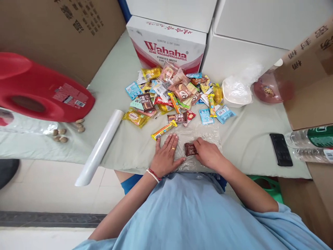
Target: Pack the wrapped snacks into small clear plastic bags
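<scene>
1. Seen from the head camera, a pale grey-green tabletop [119, 86] fills the middle of the frame; its near edge runs across at lower centre, with pale floor tiles [52, 194] and a dark strip showing below it at lower left.
2. Low at centre, a sheet of clear plastic wrap [201, 133] lies flat on the tabletop by the near edge, and a small brown chocolate packet [190, 149] sits on it.
3. Both hands rest on that sheet: the left hand [165, 156] lies open and flat, palm down, fingers spread, holding nothing, just left of the packet; the right hand [208, 152] has its fingers curled at the packet's right edge, touching it, though whether it truly grips it is unclear.
4. Above the hands, at centre frame, lies a loose heap of wrapped snacks [177, 93], many overlapping.
5. Left of centre, a white roll of film [100, 147] lies on a slant, its lower end hanging past the tabletop edge.
6. At the left edge sits a red plastic jug [39, 90] on its side, with a few small nuts [62, 133] near it.
7. At upper centre stands a Wahaha carton [166, 45], with white boxes [247, 38] to its right and a brown cardboard box [59, 31] at upper left.
8. Right of the snacks sit a white bowl [236, 93] and a pinkish bag [267, 90]; a black phone [281, 149] lies at right, water bottles [312, 142] at the right edge.
</scene>
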`<state>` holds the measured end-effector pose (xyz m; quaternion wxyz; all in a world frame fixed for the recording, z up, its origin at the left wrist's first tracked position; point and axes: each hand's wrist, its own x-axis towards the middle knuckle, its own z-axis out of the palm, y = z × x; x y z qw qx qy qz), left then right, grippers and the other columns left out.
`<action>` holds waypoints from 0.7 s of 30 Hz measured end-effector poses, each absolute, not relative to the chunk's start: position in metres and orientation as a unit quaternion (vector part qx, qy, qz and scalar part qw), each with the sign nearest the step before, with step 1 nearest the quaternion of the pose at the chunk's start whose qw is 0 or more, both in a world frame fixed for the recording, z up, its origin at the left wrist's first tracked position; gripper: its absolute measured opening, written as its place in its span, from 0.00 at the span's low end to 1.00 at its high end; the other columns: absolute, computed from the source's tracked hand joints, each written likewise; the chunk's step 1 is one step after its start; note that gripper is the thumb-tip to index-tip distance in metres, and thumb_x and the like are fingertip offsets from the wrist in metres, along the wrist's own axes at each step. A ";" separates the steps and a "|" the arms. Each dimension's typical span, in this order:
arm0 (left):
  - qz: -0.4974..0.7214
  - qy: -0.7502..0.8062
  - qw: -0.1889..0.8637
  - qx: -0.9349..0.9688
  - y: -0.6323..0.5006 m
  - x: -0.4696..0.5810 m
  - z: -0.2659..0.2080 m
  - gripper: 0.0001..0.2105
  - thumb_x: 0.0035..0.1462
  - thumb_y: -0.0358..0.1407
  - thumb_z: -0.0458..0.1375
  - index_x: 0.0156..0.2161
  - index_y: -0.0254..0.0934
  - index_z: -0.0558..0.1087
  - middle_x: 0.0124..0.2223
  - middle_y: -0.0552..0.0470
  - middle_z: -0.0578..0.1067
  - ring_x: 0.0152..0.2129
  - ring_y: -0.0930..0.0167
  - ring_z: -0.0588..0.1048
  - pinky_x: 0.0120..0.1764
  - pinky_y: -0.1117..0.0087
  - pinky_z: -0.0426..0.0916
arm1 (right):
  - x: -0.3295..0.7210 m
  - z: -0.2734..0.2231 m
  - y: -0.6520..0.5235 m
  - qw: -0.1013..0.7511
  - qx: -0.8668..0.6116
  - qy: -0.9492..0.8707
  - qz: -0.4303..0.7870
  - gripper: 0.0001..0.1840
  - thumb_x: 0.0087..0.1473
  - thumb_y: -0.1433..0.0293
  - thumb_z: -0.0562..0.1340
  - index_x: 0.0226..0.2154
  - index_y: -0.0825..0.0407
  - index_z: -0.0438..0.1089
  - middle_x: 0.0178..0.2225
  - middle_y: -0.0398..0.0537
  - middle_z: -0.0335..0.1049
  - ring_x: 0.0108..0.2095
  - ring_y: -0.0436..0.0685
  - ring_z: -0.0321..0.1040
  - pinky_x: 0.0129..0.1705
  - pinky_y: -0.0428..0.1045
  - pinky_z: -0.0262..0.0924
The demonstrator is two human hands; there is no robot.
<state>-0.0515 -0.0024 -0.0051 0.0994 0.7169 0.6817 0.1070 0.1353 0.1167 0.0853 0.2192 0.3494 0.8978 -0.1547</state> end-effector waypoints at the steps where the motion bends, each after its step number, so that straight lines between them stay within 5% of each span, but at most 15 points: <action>1: 0.110 0.682 0.102 0.716 -0.002 -0.052 -0.005 0.46 0.66 0.59 0.51 0.76 0.30 0.43 0.76 0.35 0.52 0.74 0.54 0.50 0.72 0.41 0.30 | 0.137 0.085 0.118 0.216 0.347 0.899 -0.155 0.18 0.62 0.70 0.60 0.55 0.53 0.67 0.55 0.58 0.70 0.47 0.64 0.74 0.40 0.52 0.63; 6: 0.141 0.675 0.106 0.717 -0.004 -0.055 -0.004 0.42 0.67 0.57 0.52 0.75 0.33 0.49 0.76 0.36 0.53 0.74 0.55 0.52 0.72 0.40 0.32 | 0.135 0.078 0.121 0.200 0.335 0.908 -0.153 0.20 0.61 0.70 0.60 0.56 0.52 0.67 0.55 0.56 0.70 0.47 0.62 0.74 0.39 0.51 0.63; 13: 0.221 0.647 0.065 0.727 -0.017 -0.066 -0.009 0.20 0.70 0.34 0.51 0.64 0.42 0.70 0.70 0.46 0.69 0.72 0.59 0.58 0.72 0.44 0.45 | 0.136 0.069 0.120 0.191 0.359 0.900 -0.158 0.27 0.63 0.62 0.64 0.62 0.51 0.64 0.59 0.56 0.67 0.49 0.64 0.74 0.40 0.52 0.64; 16: 0.205 0.662 0.063 0.718 -0.020 -0.067 -0.010 0.19 0.71 0.35 0.52 0.63 0.40 0.70 0.67 0.45 0.72 0.69 0.57 0.63 0.71 0.41 0.45 | 0.136 0.070 0.117 0.182 0.371 0.898 -0.150 0.32 0.64 0.60 0.65 0.66 0.51 0.60 0.62 0.57 0.65 0.50 0.65 0.74 0.41 0.53 0.65; 21: 0.205 0.673 0.059 0.708 -0.027 -0.071 -0.007 0.21 0.70 0.40 0.54 0.65 0.38 0.68 0.68 0.40 0.70 0.69 0.54 0.63 0.70 0.39 0.47 | 0.136 0.072 0.114 0.186 0.366 0.901 -0.140 0.24 0.65 0.64 0.63 0.61 0.51 0.65 0.60 0.57 0.67 0.49 0.64 0.75 0.40 0.53 0.66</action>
